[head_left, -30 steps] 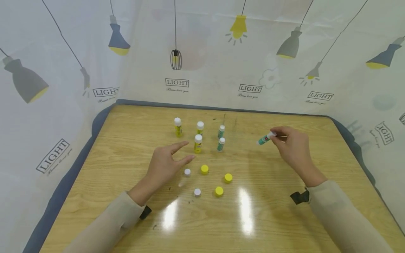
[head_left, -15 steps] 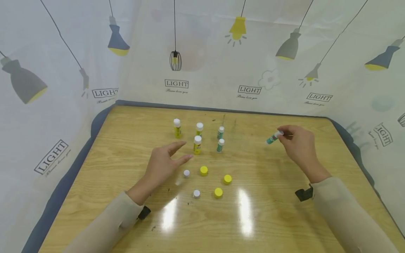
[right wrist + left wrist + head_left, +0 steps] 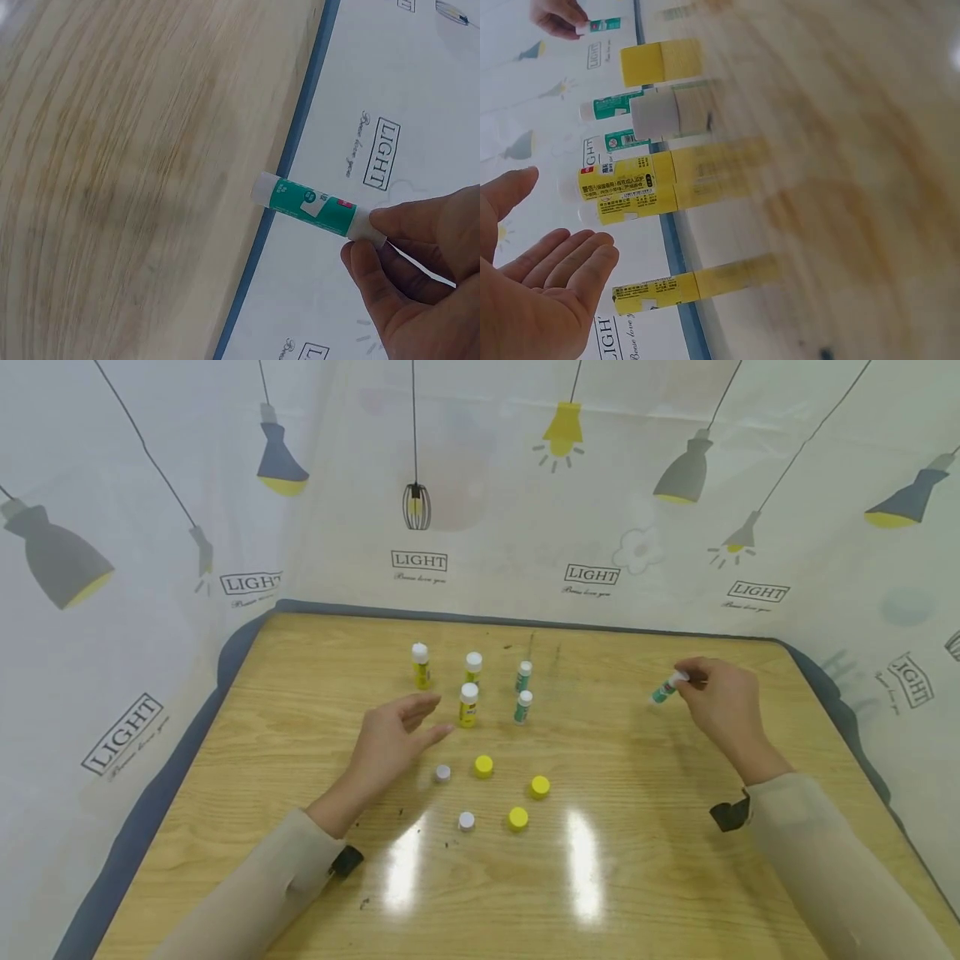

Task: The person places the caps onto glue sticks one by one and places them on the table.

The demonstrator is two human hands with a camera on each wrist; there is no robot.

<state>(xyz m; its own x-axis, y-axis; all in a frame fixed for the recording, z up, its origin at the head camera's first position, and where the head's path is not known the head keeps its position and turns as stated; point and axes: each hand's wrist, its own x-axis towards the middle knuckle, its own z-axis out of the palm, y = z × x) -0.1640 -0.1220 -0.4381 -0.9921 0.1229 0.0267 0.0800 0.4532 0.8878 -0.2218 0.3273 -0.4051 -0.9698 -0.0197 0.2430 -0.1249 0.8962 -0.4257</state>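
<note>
My right hand (image 3: pixel 723 710) pinches a green glue stick (image 3: pixel 665 688) by its white end, between thumb and fingertips. In the right wrist view the glue stick (image 3: pixel 311 208) is held tilted, its other white end pointing away from the hand. My left hand (image 3: pixel 390 742) holds nothing; its fingers and thumb are spread apart just left of a yellow glue stick (image 3: pixel 468 706). Two more yellow glue sticks (image 3: pixel 421 667) stand behind that one. To their right stand two green glue sticks (image 3: pixel 522 707), one behind the other, upright with white tops.
Three yellow caps (image 3: pixel 483 767) and two white caps (image 3: pixel 467 821) lie on the wooden table (image 3: pixel 300 893) in front of the glue sticks. A printed cloth (image 3: pixel 510 527) with lamp pictures rises behind the table's dark-edged back and sides.
My right hand has carried the green glue stick to the right, away from the standing ones. The left hand has stayed nearly in place, its fingers and thumb slightly closer together.
</note>
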